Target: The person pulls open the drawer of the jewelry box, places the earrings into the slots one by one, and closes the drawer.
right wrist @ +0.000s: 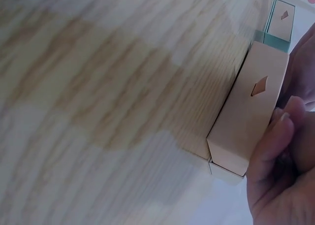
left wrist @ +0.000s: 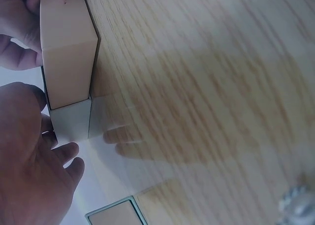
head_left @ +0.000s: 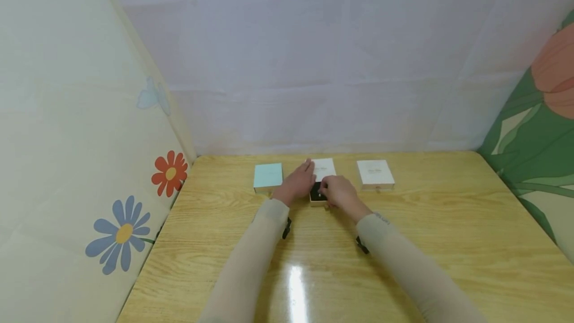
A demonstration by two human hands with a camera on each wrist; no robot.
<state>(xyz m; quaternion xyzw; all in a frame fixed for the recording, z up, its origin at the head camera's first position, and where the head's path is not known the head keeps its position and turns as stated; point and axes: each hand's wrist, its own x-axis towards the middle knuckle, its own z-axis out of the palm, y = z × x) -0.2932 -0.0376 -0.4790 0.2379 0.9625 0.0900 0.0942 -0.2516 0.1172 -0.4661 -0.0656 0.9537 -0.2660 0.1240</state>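
Observation:
A white slide-out gift box (head_left: 325,166) stands in the middle, its cream drawer (right wrist: 241,116) pulled out toward me. Black lining (head_left: 315,194) fills the drawer, with a small pale piece (head_left: 320,195) on it. My left hand (head_left: 299,182) rests along the left side of the white sleeve (left wrist: 73,120), fingers extended. From the right, my right hand (head_left: 342,191) reaches over the drawer with thumb and fingers pinched together at the small pale piece. The fingertips hide part of it, so I cannot tell its kind. In the right wrist view, the drawer front shows a ribbon tab (right wrist: 259,86).
To the left stands a mint-green box (head_left: 268,175), and to the right another white box (head_left: 375,173), both shut. All sit near the back edge of the wooden table (head_left: 215,263), before a pale cloth backdrop (head_left: 314,64).

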